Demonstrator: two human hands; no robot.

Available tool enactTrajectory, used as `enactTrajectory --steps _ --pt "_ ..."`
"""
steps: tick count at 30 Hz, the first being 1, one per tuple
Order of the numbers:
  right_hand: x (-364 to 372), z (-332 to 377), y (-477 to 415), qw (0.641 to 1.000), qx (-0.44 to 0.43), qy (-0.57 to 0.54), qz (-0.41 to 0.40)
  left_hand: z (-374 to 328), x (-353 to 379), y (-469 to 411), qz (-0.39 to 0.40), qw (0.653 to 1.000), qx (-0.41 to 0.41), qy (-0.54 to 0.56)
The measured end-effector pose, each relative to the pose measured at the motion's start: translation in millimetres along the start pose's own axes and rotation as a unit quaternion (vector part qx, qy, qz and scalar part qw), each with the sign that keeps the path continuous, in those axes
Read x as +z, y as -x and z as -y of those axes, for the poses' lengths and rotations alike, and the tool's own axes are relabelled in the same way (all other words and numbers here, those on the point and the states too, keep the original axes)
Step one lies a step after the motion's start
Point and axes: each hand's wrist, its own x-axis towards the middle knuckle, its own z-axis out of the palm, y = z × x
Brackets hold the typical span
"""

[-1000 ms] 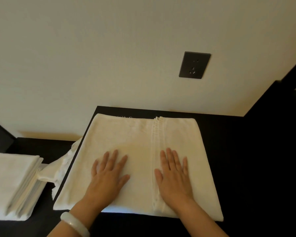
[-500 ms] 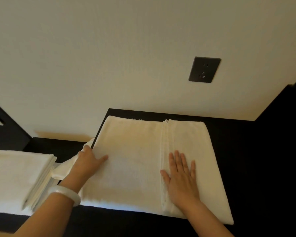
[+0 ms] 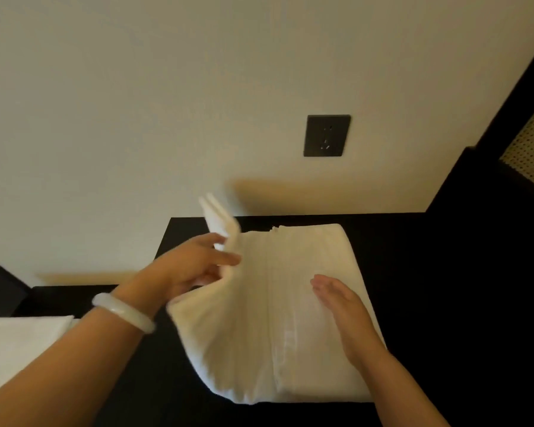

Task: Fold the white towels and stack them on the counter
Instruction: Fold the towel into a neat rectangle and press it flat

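the left hand (image 3: 198, 263) pinches the left edge of the white folded cotton towel (image 3: 293, 303) and holds it raised off the black tabletop (image 3: 429, 303), wrist bent. the right hand (image 3: 341, 306) lies flat, fingers straight, pressing the towel's right half down.

- A domestic or hotel-like room is indicated.
- A dark counter (image 3: 398, 241) is set against a cream wall (image 3: 167, 87).
- A black wall socket (image 3: 327, 135) is mounted at 1 o'clock.
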Motion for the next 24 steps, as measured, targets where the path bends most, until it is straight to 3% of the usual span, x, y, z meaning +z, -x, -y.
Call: enactTrajectory --steps 4,6,9,12,13,16,17,18,21,24 --pt "-30.7 10.5 -7.1 0.996 -0.007 -0.043 -0.082 -24.1 100.9 -37.0 0.014 0.992 0.027 -0.123" --pt "-48.5 12.5 -10.7 0.993 -0.009 0.008 -0.119 -18.8 145.7 -52.3 0.052 0.979 0.03 -0.193" --pt "-68.5 6.3 -17.3 0.985 0.028 0.11 -0.132 -1.8 175.6 -62.7 0.064 0.91 0.064 -0.405" --pt "-71.1 -1.7 -25.5 0.974 0.071 0.193 -0.097 12.2 155.0 -64.8 0.036 0.875 0.148 -0.46" --pt "-66.9 -2.6 -28.7 0.967 0.08 0.227 -0.084 18.4 141.3 -65.9 0.023 0.845 0.19 -0.5" --pt "-48.0 -5.4 -41.1 0.944 0.082 0.311 -0.076 46.9 100.7 -72.3 0.033 0.703 0.267 -0.659" --pt "-41.6 -3.6 -44.2 0.943 0.075 0.316 -0.074 59.3 93.6 -71.3 0.052 0.681 0.265 -0.681" --pt "-36.1 -0.5 -47.5 0.944 0.067 0.317 -0.065 71.5 90.3 -67.6 0.06 0.682 0.257 -0.682" --pt "-27.5 12.7 -61.2 0.938 0.027 0.347 0.003 92.8 95.9 -48.5 0.031 0.732 0.209 -0.647" --pt "-23.8 31.7 -78.9 0.914 -0.028 0.389 0.109 87.5 109.9 -19.8 0.033 0.768 0.105 -0.631"
